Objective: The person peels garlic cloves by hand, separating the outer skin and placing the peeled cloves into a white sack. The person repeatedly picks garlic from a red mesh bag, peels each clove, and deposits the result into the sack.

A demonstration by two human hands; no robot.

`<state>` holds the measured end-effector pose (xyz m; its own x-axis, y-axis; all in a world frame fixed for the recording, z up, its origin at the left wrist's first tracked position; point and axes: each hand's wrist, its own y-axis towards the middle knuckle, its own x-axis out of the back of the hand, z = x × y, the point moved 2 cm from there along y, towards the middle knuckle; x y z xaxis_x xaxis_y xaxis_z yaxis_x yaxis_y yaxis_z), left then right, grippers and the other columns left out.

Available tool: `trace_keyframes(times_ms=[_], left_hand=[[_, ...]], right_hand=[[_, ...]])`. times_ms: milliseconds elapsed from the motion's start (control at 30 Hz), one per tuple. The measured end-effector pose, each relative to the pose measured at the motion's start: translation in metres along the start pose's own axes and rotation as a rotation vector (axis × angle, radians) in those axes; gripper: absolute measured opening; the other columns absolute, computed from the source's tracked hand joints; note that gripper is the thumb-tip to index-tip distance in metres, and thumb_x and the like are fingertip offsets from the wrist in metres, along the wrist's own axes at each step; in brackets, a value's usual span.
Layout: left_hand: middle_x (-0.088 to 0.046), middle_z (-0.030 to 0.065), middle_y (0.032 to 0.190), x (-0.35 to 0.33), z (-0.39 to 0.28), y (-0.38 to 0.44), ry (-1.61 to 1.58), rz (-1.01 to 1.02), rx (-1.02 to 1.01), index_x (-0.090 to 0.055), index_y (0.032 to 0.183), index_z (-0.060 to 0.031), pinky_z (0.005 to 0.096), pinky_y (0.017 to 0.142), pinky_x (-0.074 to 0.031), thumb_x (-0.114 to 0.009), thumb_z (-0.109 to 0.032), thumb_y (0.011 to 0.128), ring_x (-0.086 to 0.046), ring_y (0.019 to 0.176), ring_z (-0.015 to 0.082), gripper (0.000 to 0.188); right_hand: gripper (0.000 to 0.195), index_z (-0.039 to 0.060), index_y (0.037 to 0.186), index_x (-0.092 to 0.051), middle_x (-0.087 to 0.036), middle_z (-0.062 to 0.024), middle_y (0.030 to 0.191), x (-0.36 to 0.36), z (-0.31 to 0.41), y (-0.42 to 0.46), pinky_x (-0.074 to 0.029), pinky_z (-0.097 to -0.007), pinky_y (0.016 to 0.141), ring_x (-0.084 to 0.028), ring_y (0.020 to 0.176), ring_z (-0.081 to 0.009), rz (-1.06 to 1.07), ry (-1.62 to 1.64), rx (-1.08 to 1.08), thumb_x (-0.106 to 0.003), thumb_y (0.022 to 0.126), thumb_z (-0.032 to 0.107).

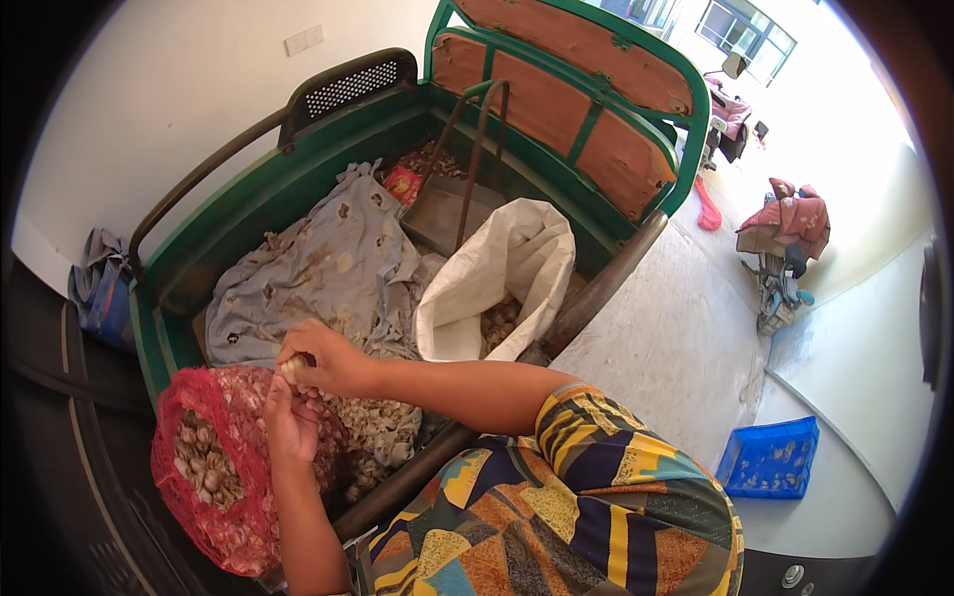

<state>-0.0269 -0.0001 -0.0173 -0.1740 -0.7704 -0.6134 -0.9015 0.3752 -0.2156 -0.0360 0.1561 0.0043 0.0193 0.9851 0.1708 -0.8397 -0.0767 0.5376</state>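
Observation:
My right hand (pixel 332 361) grips a pale garlic bulb (pixel 294 366) between its thumb and fingers. From below, my left hand (pixel 293 425) has its thumb against the same bulb, with its fingers curled beneath. Just left of my hands is a red mesh sack (pixel 168 454), its mouth open on several garlic bulbs (pixel 205 462). Loose, papery garlic skins (pixel 380 425) lie under and beside my hands on a patterned grey cloth (pixel 298 276). An open white woven sack (pixel 458 309) stands to the right, with more garlic bulbs (pixel 501 324) at its bottom.
All this sits in a green metal cargo bed (pixel 216 223) with dark rails (pixel 596 294). A metal dustpan (pixel 440 212) with a tall handle stands behind the white sack. Right of the bed are a blue plastic crate (pixel 771 462) and a covered scooter (pixel 786 223).

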Motion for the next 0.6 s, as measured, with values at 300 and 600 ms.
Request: trace_keyframes(times_ms=[300,600], left_hand=[[-0.06,-0.0007,0.094,-0.006,0.0,0.002,0.094,-0.108,-0.051,-0.056,0.117,-0.0066,0.0232,0.059,-0.044,-0.06,-0.018,0.099,-0.054,0.071,0.0098,0.022],[-0.059,-0.001,0.075,0.017,0.003,0.009,0.219,-0.106,-0.197,-0.064,0.1,-0.0041,0.0206,0.053,-0.04,-0.064,-0.017,0.097,-0.051,0.061,0.0069,0.013]], right_hand=[[0.012,0.0015,0.098,-0.066,-0.064,-0.0039,0.089,-0.002,-0.008,-0.006,-0.05,-0.0266,0.07,-0.059,0.078,-0.0105,0.011,0.395,-0.228,-0.063,0.094,0.012],[0.024,0.0014,0.114,-0.065,-0.067,-0.0061,0.108,-0.005,-0.019,-0.007,-0.053,-0.0281,0.082,-0.063,0.097,-0.0127,0.146,0.532,-0.517,-0.068,0.092,0.009]])
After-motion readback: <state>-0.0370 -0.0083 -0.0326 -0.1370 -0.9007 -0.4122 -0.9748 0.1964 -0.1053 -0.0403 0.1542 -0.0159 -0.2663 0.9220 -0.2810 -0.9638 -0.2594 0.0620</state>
